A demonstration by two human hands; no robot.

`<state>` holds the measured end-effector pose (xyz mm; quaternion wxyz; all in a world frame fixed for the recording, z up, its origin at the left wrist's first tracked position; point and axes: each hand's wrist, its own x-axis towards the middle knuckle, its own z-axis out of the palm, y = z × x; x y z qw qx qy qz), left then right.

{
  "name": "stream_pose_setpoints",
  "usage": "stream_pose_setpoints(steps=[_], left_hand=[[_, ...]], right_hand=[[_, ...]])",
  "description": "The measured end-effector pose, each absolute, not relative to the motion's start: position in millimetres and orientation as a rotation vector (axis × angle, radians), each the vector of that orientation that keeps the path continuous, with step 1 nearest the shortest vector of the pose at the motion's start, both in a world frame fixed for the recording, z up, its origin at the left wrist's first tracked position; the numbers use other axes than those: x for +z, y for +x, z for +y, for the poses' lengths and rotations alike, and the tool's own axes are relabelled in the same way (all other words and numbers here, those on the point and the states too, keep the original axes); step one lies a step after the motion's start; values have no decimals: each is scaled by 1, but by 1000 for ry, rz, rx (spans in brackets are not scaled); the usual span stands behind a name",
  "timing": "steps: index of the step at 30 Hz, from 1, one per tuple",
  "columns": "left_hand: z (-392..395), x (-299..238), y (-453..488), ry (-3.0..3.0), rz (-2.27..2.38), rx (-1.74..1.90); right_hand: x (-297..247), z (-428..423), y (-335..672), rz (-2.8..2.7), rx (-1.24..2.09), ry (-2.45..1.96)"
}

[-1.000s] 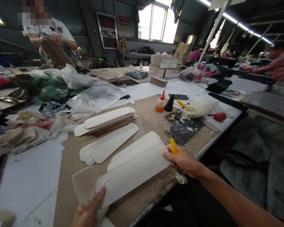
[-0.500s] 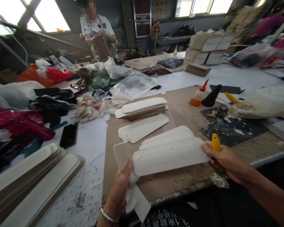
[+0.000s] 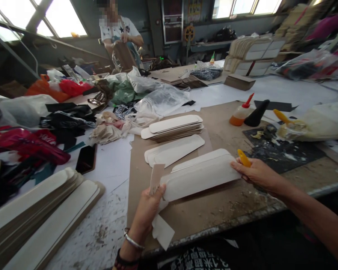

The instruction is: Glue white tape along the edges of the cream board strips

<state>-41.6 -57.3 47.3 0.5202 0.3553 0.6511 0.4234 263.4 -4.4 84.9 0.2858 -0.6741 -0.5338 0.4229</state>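
Note:
A long white panel (image 3: 199, 179) with rounded corners is held between my hands over the brown board. My left hand (image 3: 148, 205) is closed on some pale strips (image 3: 157, 177) and grips the panel's left end; the strips stick out above and below the fingers. With thumb and fingers, my right hand (image 3: 260, 175) pinches the panel's right end while also holding a yellow-handled brush (image 3: 244, 158), whose working end is hidden now. Just behind the panel lie similar white panels (image 3: 202, 160). Farther back are a few more panels (image 3: 176, 150) and a neat stack (image 3: 174, 125).
Glue-stained black sheet (image 3: 284, 150), squeeze bottle (image 3: 240, 114) with red tip and black cone-shaped object (image 3: 256, 114) are to the right. Panel stacks (image 3: 56, 221) and a phone (image 3: 86, 159) lie left. Plastic bags (image 3: 163, 97) crowd the back; a person (image 3: 121, 33) stands beyond.
The panel's right end and my right hand have shifted slightly left and up. The brush's crusted end has gone out of sight. The strip above my left hand is more upright.

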Motion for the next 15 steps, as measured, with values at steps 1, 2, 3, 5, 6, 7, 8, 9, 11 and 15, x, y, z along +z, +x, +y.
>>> stream_pose_setpoints(steps=[1, 2, 3, 5, 6, 7, 8, 9, 11, 15], left_hand=[[-56, 46, -43, 907, 1594, 1006], [-55, 46, -45, 960, 1629, 1002], [-55, 45, -47, 1003, 1660, 1000], [-57, 43, -51, 1111, 1727, 986], [-59, 42, -52, 1196, 1755, 976], [-60, 41, -52, 1311, 1767, 967], [-61, 41, -51, 1462, 1751, 959], [-61, 41, -48, 1636, 1705, 944], [-59, 45, -36, 1955, 1555, 882], [-48, 68, 8, 2341, 1379, 570]], right_hand=[[83, 0, 265, -1484, 1107, -1824], [81, 4, 267, -1532, 1087, -1853], [79, 7, 269, -1577, 1061, -1882], [76, 13, 272, -1667, 968, -1919], [75, 15, 273, -1712, 921, -1929], [75, 17, 274, -1754, 880, -1937], [74, 18, 275, -1791, 847, -1941], [74, 18, 276, -1824, 822, -1947], [74, 19, 277, -1879, 794, -1970], [75, 17, 278, -1968, 685, -2065]])
